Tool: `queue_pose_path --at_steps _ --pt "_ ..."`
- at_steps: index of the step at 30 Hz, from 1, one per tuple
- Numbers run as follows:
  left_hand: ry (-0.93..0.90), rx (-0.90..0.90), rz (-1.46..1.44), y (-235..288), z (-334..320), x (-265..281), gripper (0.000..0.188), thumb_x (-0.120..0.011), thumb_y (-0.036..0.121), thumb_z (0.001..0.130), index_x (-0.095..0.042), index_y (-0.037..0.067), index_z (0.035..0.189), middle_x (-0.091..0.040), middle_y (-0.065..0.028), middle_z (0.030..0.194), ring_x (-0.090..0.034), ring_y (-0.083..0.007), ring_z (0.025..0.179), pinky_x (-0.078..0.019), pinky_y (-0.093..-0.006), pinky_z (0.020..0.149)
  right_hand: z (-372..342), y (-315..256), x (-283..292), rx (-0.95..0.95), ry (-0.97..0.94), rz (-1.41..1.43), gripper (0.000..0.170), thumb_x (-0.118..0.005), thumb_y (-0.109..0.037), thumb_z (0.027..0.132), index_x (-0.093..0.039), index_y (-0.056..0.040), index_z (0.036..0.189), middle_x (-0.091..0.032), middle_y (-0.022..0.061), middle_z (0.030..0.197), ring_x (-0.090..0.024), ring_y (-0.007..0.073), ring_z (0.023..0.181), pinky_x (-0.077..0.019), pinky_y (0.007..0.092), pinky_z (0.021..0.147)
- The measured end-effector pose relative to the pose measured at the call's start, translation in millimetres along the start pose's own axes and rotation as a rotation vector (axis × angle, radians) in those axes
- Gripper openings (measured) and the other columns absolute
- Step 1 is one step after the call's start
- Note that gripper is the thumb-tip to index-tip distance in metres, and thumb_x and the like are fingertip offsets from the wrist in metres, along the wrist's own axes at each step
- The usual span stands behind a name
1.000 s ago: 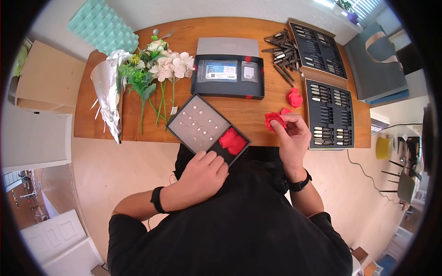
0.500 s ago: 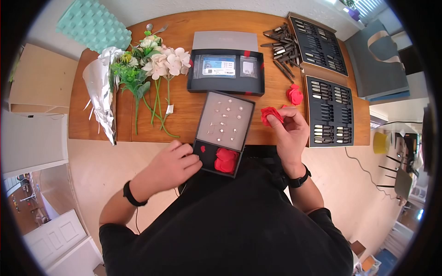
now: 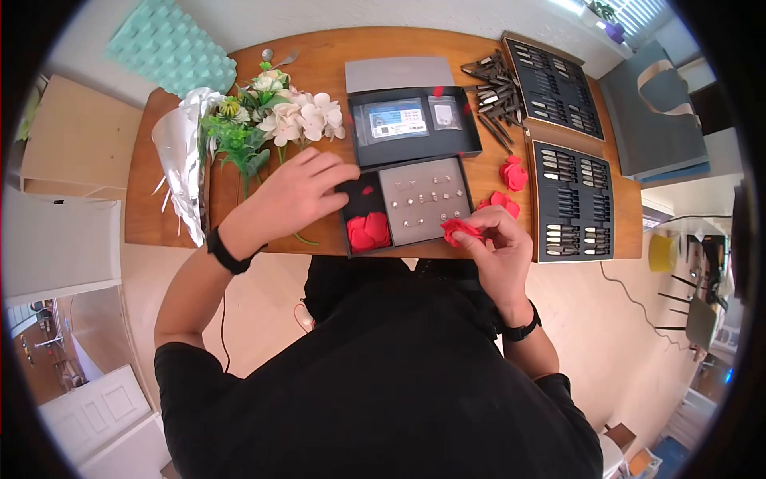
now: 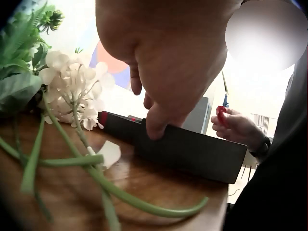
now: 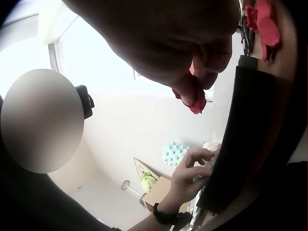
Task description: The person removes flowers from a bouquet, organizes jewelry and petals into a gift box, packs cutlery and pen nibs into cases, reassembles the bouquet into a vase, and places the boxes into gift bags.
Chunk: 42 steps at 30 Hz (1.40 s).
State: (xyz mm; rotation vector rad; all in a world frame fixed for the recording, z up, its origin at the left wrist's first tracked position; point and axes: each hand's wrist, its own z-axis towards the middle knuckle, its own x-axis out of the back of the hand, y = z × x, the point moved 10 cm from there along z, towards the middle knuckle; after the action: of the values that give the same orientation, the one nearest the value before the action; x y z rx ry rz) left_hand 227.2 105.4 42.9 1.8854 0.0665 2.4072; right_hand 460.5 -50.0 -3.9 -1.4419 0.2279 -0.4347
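Note:
My right hand [image 3: 503,247] pinches a red artificial rose [image 3: 460,232] over the near right corner of a black jewelry box [image 3: 425,243]. The box's grey pad [image 3: 413,217] bears several small, shiny pieces of jewelry. In its narrow black left compartment lie another red rose [image 3: 369,231] and a small red petal [image 3: 368,191]. My left hand [image 3: 295,194] is at the box's left side, fingers loosely extended and spread. In the left wrist view a fingertip lies right at the top edge of the dark box wall [image 4: 192,151].
A second black box [image 3: 415,148] with packets stands behind. Loose red flowers [image 3: 514,173] lie at the right, beside cutlery-like sets in black trays [image 3: 573,199] and a pile of dark pieces [image 3: 496,92]. Artificial flowers [image 3: 299,118] and a foil-wrapped bundle [image 3: 179,160] are at the left.
The jewelry box has turned, so its rose compartment now faces left, and it has moved away from the body onto the table. My left hand moved forward; the right still pinches the rose.

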Motion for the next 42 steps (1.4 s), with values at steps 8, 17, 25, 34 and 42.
queue_pose_path --at_steps 8,17,25,34,42 --pt "0.074 0.081 0.083 -6 28 13 0.029 -0.086 0.004 0.082 -0.08 0.004 0.11 -0.073 -0.0102 0.132 -0.07 -0.0301 0.119 -0.0602 -0.0436 0.1 11 -14 -19 -0.033 -0.089 -0.057 0.017 -0.092 0.006 0.094 -0.082 -0.0014 0.106 -0.077 0.0028 0.102 -0.07 0.0078 0.084 -0.0535 0.0246 0.07" --pt "0.283 0.573 -0.871 21 37 6 0.035 -0.094 0.01 0.096 -0.08 0.002 0.127 -0.08 -0.0128 0.115 -0.081 -0.0229 0.096 -0.0619 -0.0338 0.084 32 -1 -62 -0.133 -0.228 0.007 0.018 -0.091 0.002 0.097 -0.082 -0.0003 0.112 -0.08 0.006 0.104 -0.079 0.0103 0.086 -0.059 0.025 0.074" --pt "0.297 0.727 -1.054 5 16 -24 0.02 -0.088 0.004 0.101 -0.084 0.0 0.12 -0.084 -0.006 0.103 -0.08 -0.0111 0.092 -0.0597 -0.0281 0.081 32 6 -80 -0.183 -0.291 0.058 0.014 -0.081 0.002 0.107 -0.079 0.0022 0.122 -0.083 0.0058 0.107 -0.081 0.0121 0.099 -0.0607 0.0252 0.086" --pt "0.266 0.673 -0.806 12 25 -10 0.025 -0.088 0.001 0.094 -0.083 0.003 0.118 -0.081 -0.008 0.103 -0.076 -0.0171 0.089 -0.0591 -0.0301 0.082 30 -12 -79 -0.08 -0.221 -0.128 0.017 -0.088 -0.001 0.101 -0.083 0.0007 0.117 -0.086 0.0108 0.103 -0.083 0.0147 0.09 -0.0651 0.0284 0.08" --pt "0.287 0.759 -0.678 -35 2 -7 0.02 -0.081 -0.001 0.09 -0.083 0.002 0.109 -0.081 -0.0095 0.102 -0.076 -0.0215 0.094 -0.0586 -0.0335 0.086 30 -26 -52 0.15 -0.032 -0.205 0.025 -0.089 0.0 0.099 -0.081 0.0002 0.122 -0.085 0.0119 0.107 -0.079 0.0172 0.084 -0.0627 0.0305 0.075"
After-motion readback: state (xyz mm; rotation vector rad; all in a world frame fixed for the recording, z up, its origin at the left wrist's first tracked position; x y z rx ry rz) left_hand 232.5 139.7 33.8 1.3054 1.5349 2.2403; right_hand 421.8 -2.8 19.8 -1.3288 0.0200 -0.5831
